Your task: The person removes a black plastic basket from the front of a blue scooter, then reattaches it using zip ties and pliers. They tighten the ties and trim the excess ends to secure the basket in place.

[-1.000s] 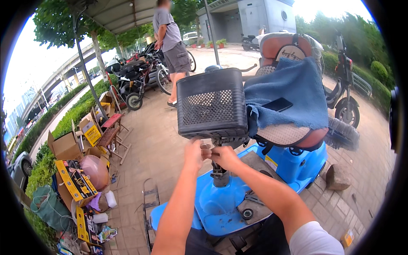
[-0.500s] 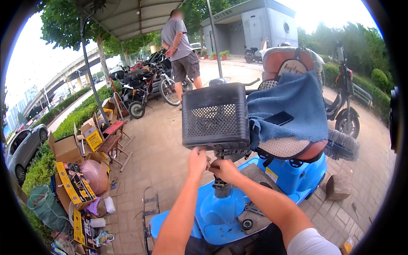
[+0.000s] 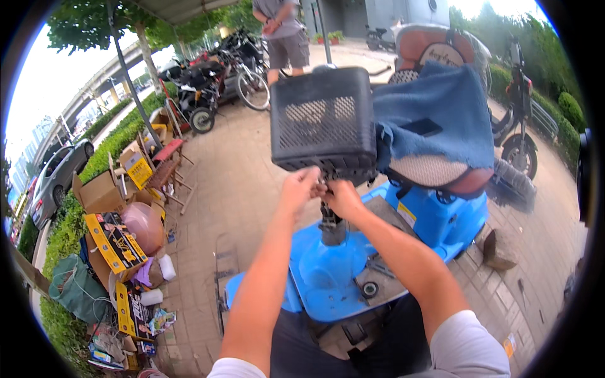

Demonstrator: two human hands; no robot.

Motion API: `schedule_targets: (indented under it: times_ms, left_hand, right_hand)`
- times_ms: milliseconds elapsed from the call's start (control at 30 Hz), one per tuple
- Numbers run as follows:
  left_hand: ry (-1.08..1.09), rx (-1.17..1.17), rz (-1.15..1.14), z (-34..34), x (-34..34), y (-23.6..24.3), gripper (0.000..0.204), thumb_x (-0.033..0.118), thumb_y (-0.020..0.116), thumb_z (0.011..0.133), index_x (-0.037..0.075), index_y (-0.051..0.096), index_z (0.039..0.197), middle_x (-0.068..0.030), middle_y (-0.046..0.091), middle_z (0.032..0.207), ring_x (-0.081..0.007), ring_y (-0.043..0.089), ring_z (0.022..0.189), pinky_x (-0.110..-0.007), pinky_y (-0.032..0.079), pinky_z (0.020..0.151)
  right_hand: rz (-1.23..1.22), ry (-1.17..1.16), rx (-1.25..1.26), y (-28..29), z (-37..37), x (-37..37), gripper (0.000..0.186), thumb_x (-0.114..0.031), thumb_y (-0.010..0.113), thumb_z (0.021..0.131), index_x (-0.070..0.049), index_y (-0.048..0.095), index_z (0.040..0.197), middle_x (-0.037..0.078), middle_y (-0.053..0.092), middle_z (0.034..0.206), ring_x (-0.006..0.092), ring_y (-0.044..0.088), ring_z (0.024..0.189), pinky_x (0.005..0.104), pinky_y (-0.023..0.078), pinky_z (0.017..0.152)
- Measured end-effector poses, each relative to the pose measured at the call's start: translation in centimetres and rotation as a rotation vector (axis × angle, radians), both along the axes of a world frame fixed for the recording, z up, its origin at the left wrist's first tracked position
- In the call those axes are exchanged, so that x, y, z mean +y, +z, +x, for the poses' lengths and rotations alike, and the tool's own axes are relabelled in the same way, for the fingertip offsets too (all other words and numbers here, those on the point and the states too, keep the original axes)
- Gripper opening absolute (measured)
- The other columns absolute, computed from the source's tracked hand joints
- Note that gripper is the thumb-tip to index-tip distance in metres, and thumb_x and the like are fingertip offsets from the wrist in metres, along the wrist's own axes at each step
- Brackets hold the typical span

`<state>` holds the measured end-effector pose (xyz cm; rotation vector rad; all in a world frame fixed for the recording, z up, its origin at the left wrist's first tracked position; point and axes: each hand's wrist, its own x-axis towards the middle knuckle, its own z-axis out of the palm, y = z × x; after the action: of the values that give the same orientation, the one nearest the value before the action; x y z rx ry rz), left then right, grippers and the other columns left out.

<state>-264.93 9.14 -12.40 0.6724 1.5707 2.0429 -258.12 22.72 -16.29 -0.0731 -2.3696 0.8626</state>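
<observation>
Two bare hands meet at the upper end of a dark upright steering column [image 3: 332, 228] on a blue plastic-bodied scooter [image 3: 328, 271]. The left hand [image 3: 301, 189] has bent fingers, tips close to the curled fingers of the right hand [image 3: 344, 199]; whether either grasps a small part cannot be determined. Just above the fingers sits a black perforated plastic basket [image 3: 322, 120]. Up and right of them, a blue fabric cloth [image 3: 441, 94] bearing a dark rectangular phone [image 3: 422, 128] drapes a beige-and-reddish padded seat [image 3: 428, 169]. Well below them lies a black ring-shaped part [image 3: 370, 289].
</observation>
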Motion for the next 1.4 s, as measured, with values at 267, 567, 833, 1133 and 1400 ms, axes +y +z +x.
schedule_targets:
  times_ms: [267,567,833,1133,1400]
  left_hand:
    - [0.14,-0.147,-0.031,-0.9,-2.4,-3.2,0.039,0.031,0.052,0.097,-0.004,0.056,0.114,-0.0122,0.064,0.106,-0.0179,0.061,0.08,-0.033,0.052,0.073]
    - [0.12,0.224,-0.569,0.6,-0.7,-9.9,0.048,0.029,0.065,0.088,-0.004,0.057,0.122,-0.0149,0.065,0.114,-0.0222,0.06,0.103,-0.036,0.047,0.089]
    - [0.036,0.244,-0.536,1.4,2.0,-10.9,0.059,0.028,0.077,0.077,-0.003,0.053,0.122,-0.0141,0.064,0.111,-0.0215,0.062,0.101,-0.035,0.049,0.085]
    - [0.124,0.3,-0.472,1.3,2.4,-12.5,0.072,0.034,0.08,0.069,-0.005,0.049,0.121,-0.0205,0.065,0.11,-0.0298,0.064,0.103,-0.038,0.05,0.088]
    - [0.078,0.286,-0.43,1.3,2.4,-12.3,0.065,0.023,0.081,0.072,-0.006,0.048,0.119,-0.0147,0.063,0.107,-0.02,0.063,0.094,-0.034,0.051,0.082]
  right_hand:
    - [-0.391,0.18,0.012,1.3,0.9,-0.5,0.018,-0.012,0.062,0.086,0.003,0.067,0.093,0.019,0.067,0.08,0.0332,0.066,0.073,0.0394,0.05,0.065]
    - [0.161,0.614,-0.832,4.7,5.7,6.9,0.023,-0.026,0.061,0.085,-0.005,0.068,0.084,0.009,0.067,0.077,0.0195,0.063,0.071,0.0353,0.048,0.065]
    - [0.357,0.21,-1.378,-10.8,9.8,11.2,0.023,-0.012,0.066,0.07,-0.004,0.073,0.09,0.016,0.07,0.089,0.0295,0.066,0.081,0.0441,0.05,0.067]
    - [0.414,-0.039,-0.924,-12.8,8.2,11.8,0.03,-0.028,0.063,0.084,-0.002,0.07,0.099,0.015,0.069,0.09,0.0295,0.067,0.084,0.0451,0.051,0.074]
    - [-0.552,-0.022,-0.366,-9.1,1.2,8.0,0.035,-0.033,0.063,0.089,0.001,0.066,0.091,0.013,0.065,0.087,0.0269,0.061,0.083,0.0406,0.046,0.073]
